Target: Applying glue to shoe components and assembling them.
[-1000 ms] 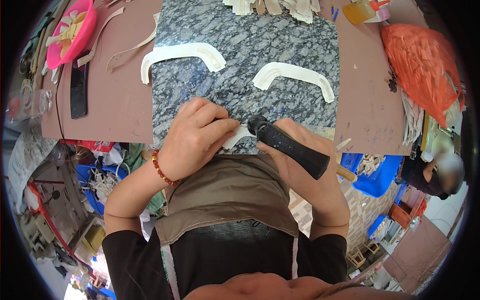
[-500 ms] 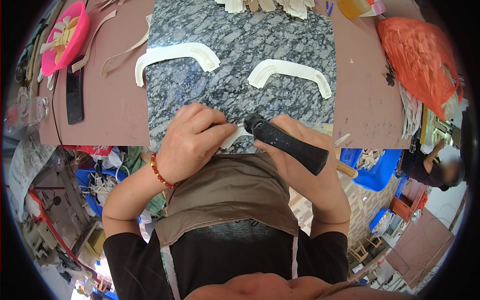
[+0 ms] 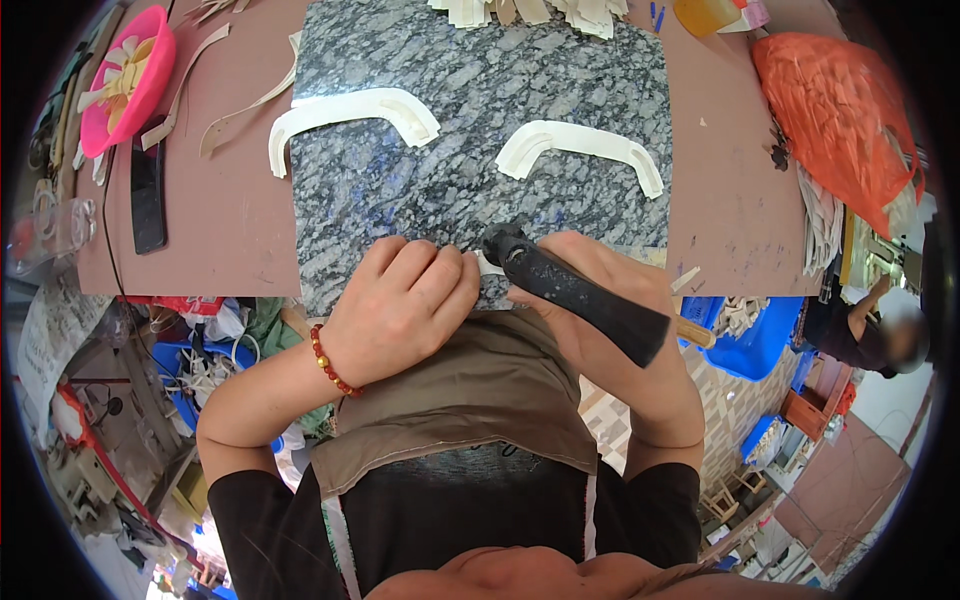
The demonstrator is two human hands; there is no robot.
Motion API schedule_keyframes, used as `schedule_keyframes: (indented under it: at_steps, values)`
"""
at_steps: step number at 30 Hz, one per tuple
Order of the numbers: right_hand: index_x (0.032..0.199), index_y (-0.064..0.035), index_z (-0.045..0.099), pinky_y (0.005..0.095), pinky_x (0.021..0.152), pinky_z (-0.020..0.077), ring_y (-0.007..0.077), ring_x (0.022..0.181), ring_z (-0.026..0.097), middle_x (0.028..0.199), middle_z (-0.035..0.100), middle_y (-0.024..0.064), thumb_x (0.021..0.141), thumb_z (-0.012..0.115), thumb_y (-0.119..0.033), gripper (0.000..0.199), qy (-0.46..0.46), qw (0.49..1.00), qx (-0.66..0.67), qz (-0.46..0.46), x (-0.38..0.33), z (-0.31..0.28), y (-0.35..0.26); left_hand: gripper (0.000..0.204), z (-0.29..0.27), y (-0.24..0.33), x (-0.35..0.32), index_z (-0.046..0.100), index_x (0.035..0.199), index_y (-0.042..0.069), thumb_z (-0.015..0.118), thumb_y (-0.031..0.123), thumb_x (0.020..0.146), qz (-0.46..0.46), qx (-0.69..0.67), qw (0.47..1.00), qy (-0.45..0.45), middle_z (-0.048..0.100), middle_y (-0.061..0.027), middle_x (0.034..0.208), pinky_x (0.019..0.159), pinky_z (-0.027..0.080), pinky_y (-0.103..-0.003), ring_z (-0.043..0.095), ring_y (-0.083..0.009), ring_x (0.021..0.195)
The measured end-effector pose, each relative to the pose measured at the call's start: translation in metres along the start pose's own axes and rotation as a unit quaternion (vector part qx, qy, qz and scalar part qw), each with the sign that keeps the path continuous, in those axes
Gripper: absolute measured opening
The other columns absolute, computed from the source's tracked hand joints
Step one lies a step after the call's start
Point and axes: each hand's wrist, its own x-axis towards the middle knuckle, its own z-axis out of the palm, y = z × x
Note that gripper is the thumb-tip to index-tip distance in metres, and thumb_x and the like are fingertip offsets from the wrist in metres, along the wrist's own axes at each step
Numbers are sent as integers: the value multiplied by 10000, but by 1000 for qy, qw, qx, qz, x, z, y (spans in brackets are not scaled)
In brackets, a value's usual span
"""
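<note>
My right hand (image 3: 600,290) is closed round a hammer (image 3: 590,305) with a long black head and a wooden handle that sticks out to the right. The hammer's face is over a small white strip (image 3: 489,266) near the front edge of a grey stone slab (image 3: 440,180). My left hand (image 3: 405,305), with a red bead bracelet on its wrist, has its fingers curled together at the strip's left end and covers most of it. Farther up the slab lie two curved white strips, one at left (image 3: 350,105) and one at right (image 3: 580,137).
White strips (image 3: 540,10) pile up at the slab's far edge. A pink basin (image 3: 155,75) and a dark phone (image 3: 148,200) are on the left, a red plastic bag (image 3: 835,110) on the right. Below stands a blue bin (image 3: 760,350). Another person (image 3: 860,330) is at far right.
My left hand's fingers have drawn in from a stretched pinch to a tighter curl, and its wrist has turned. The hammer has tilted a little, its head staying near the strip.
</note>
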Motion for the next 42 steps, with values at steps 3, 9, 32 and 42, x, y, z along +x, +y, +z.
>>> schedule_keyframes:
  at_steps: [3, 9, 32, 42]
  values:
    - [973, -31, 655, 367, 606, 509, 355, 701, 648, 825, 632, 123, 883, 786, -108, 177, -31, 999, 12, 25, 1, 3, -7, 384, -1, -8, -3, 691, 1146, -11, 738, 91, 779, -17, -66, 998, 8, 622, -107, 1057, 782, 505, -402, 610, -275, 909]
    - [973, -24, 649, 363, 610, 510, 352, 707, 651, 828, 631, 127, 876, 789, -95, 184, -22, 999, 18, 30, 1, 6, -3, 335, 4, -7, -11, 695, 1079, 9, 786, 141, 785, -87, -70, 992, 59, 631, -76, 1021, 775, 471, -383, 604, -243, 896]
    - [948, -25, 639, 351, 615, 510, 346, 703, 641, 797, 619, 127, 871, 796, -89, 186, -44, 998, 33, 27, 4, 9, -8, 310, 3, -3, -16, 690, 1063, 10, 763, 106, 777, -98, -89, 988, 77, 621, -78, 979, 780, 479, -380, 600, -251, 880]
    - [976, -23, 651, 351, 612, 512, 337, 700, 646, 830, 631, 124, 853, 812, -103, 217, -29, 999, 38, 12, 4, 5, -6, 303, 13, 8, -23, 708, 1022, 48, 777, 60, 727, -109, -116, 982, 106, 621, -56, 942, 757, 451, -386, 591, -240, 826]
